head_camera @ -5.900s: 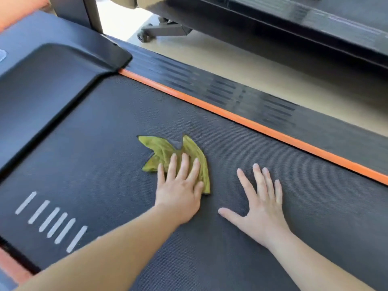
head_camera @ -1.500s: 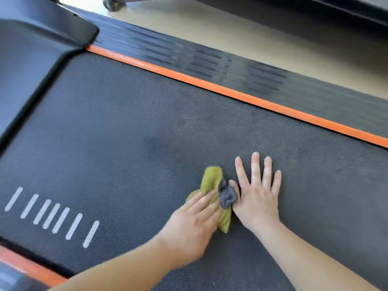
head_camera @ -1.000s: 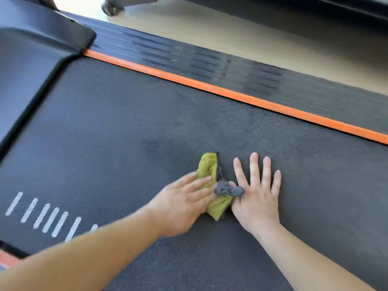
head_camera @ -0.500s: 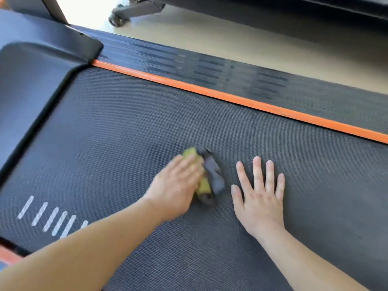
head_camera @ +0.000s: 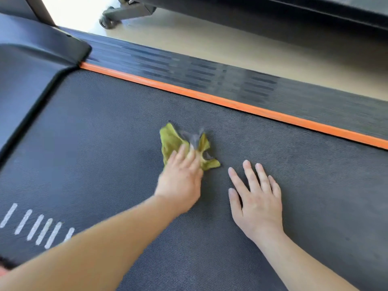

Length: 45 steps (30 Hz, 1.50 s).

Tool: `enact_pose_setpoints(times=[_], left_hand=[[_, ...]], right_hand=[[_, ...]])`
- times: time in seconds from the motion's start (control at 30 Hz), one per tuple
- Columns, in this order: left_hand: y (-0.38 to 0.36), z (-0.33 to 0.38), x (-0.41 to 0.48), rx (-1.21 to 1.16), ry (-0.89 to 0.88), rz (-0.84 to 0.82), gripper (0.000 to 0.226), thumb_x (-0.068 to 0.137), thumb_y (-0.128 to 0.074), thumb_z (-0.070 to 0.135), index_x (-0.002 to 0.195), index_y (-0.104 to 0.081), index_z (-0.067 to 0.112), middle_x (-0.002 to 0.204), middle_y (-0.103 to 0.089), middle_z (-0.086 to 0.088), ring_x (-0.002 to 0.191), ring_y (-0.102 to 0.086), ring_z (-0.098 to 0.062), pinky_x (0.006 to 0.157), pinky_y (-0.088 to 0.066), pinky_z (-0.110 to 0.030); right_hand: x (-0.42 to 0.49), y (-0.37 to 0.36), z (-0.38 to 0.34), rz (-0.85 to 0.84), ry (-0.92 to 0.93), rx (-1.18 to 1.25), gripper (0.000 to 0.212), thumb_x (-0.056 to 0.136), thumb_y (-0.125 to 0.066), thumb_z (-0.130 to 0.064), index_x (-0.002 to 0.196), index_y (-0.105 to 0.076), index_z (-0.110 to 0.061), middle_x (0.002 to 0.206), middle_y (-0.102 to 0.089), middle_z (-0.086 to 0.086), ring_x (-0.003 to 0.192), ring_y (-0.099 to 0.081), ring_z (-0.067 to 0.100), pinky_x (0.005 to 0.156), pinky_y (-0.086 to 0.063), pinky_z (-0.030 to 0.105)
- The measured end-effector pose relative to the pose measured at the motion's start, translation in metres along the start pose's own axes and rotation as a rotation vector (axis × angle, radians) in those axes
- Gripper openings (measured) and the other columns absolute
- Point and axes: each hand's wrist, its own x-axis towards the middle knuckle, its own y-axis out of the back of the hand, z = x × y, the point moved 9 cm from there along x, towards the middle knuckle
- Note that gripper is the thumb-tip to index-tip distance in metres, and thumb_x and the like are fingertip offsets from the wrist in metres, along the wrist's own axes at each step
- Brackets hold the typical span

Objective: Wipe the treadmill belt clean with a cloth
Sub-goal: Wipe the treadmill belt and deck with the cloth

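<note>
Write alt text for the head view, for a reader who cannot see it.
A person's left hand presses a yellow-green and grey cloth onto the dark treadmill belt; the right hand lies flat on the belt beside it, apart from the cloth. An orange strip borders the belt's far edge.

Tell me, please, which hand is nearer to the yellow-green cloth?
Left. The left hand presses down on the yellow-green cloth; the right hand lies flat on the treadmill belt to its right, not touching it.
</note>
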Motion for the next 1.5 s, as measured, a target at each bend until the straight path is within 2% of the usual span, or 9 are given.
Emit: enact_pose_setpoints(times=[0.13,0.3,0.5,0.63,0.83,0.97,1.17,1.4,1.5], left_hand=[[-0.007,0.037,-0.041,0.060,-0.514,-0.052,0.047,0.105,-0.039,0.036,0.143,-0.058,0.016,0.152,-0.053,0.001,0.145,-0.043,-0.023,0.120,-0.034,-0.041],[0.012,-0.017,0.006,-0.001,0.042,0.118,0.051,0.102,-0.040,0.035,0.144,-0.058,0.012,0.152,-0.053,-0.007,0.146,-0.042,-0.030,0.122,-0.029,-0.043],[-0.001,0.024,-0.012,0.139,-0.479,-0.029,0.051,0.105,-0.035,0.042,0.151,-0.049,0.026,0.160,-0.043,0.005,0.149,-0.037,-0.021,0.123,-0.027,-0.041],[0.012,-0.005,0.033,0.112,-0.088,-0.160,0.070,0.099,-0.012,0.058,0.161,-0.026,0.030,0.170,-0.019,0.000,0.157,-0.016,-0.030,0.127,-0.012,-0.045],[0.025,0.014,0.043,0.087,-0.151,-0.092,0.065,0.101,-0.016,0.065,0.156,-0.038,0.037,0.171,-0.017,0.000,0.158,-0.001,-0.035,0.125,-0.013,-0.056],[-0.002,0.004,0.055,0.099,-0.246,-0.204,0.062,0.100,-0.012,0.070,0.157,0.008,0.054,0.167,0.027,0.011,0.152,0.032,-0.030,0.123,0.013,-0.057],[0.018,-0.049,0.109,-0.041,0.292,-0.048,0.055,0.106,-0.010,0.054,0.160,-0.003,0.047,0.169,0.016,0.019,0.157,0.018,-0.021,0.121,0.013,-0.062],[0.015,0.012,0.111,0.061,-0.229,-0.078,0.065,0.101,-0.002,0.049,0.163,-0.012,0.033,0.167,0.012,0.013,0.158,0.008,-0.013,0.127,0.009,-0.044],[0.028,-0.047,0.128,0.029,0.168,0.007,0.062,0.105,-0.010,0.045,0.163,-0.020,0.027,0.171,0.001,0.007,0.158,0.001,-0.013,0.128,0.005,-0.040]], right_hand=[[0.004,0.005,0.000,0.093,0.013,0.054,0.041,0.096,-0.049,-0.038,0.127,-0.072,-0.026,0.161,-0.044,0.007,0.149,-0.038,0.038,0.114,-0.030,0.058],[0.022,0.017,0.009,0.154,-0.018,0.085,0.043,0.100,-0.045,-0.041,0.135,-0.067,-0.030,0.142,-0.056,0.004,0.130,-0.051,0.032,0.103,-0.034,0.054],[0.069,0.024,0.038,0.128,-0.099,0.000,0.052,0.100,-0.044,-0.048,0.149,-0.054,-0.034,0.153,-0.043,0.016,0.141,-0.037,0.043,0.112,-0.026,0.061],[0.071,0.002,0.047,-0.002,-0.122,-0.042,0.058,0.104,-0.025,-0.059,0.160,-0.031,-0.045,0.169,-0.025,0.011,0.156,-0.014,0.041,0.124,-0.014,0.062],[0.069,0.000,0.050,0.001,-0.134,-0.055,0.059,0.104,-0.021,-0.063,0.161,-0.026,-0.047,0.171,-0.022,0.007,0.158,-0.008,0.036,0.126,-0.010,0.059],[0.069,-0.002,0.051,-0.005,-0.130,-0.045,0.061,0.102,-0.023,-0.067,0.160,-0.027,-0.047,0.171,-0.022,0.006,0.159,-0.007,0.035,0.126,-0.011,0.059],[0.070,-0.003,0.051,-0.021,-0.127,-0.050,0.061,0.102,-0.022,-0.068,0.160,-0.026,-0.048,0.172,-0.019,0.006,0.160,-0.003,0.033,0.127,-0.010,0.059],[0.069,0.001,0.050,0.028,-0.111,-0.016,0.059,0.102,-0.033,-0.061,0.157,-0.038,-0.043,0.169,-0.027,0.009,0.159,-0.012,0.036,0.125,-0.014,0.061],[0.069,0.002,0.050,0.024,-0.116,-0.017,0.059,0.103,-0.030,-0.062,0.159,-0.034,-0.044,0.170,-0.025,0.008,0.159,-0.010,0.035,0.126,-0.012,0.060]])
